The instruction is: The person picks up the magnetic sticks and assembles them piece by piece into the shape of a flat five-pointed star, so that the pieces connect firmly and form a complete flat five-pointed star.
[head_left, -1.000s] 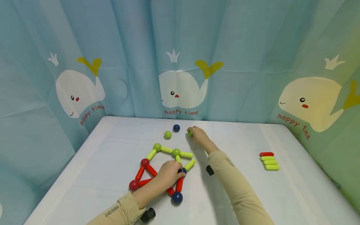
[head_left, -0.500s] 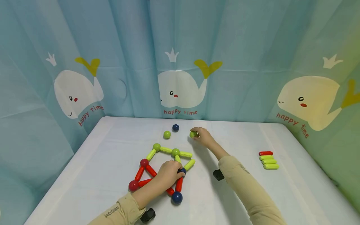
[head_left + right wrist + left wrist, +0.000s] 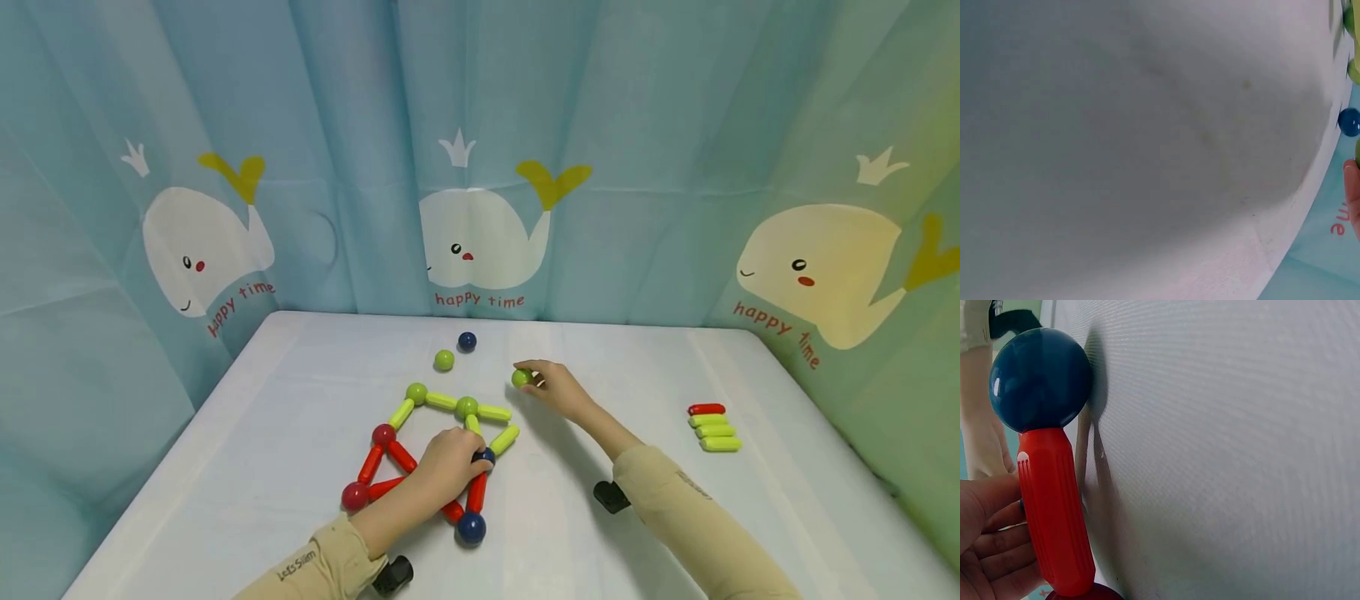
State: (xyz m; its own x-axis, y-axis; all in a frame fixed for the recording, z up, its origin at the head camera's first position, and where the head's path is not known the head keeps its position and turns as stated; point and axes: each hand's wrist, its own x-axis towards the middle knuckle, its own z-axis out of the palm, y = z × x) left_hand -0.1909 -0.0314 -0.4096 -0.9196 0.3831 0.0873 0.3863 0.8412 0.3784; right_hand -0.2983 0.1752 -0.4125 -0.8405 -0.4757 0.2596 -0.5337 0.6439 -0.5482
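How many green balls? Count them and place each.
4: a loose green ball near a blue ball, another green ball in the right hand, and two green balls joined to yellow-green sticks. Others may be hidden.

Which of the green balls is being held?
The green ball pinched in the right hand. Of the other three, a loose green ball lies near a blue ball, and two joined green balls connect green sticks.

Beyond the far edge of the white table [image 3: 300, 400], I'm facing a blue curtain [image 3: 480, 75]. Three white whales [image 3: 495, 237] are showing on it, one past the far-right corner, red lettering [image 3: 460, 300] running beneath each.
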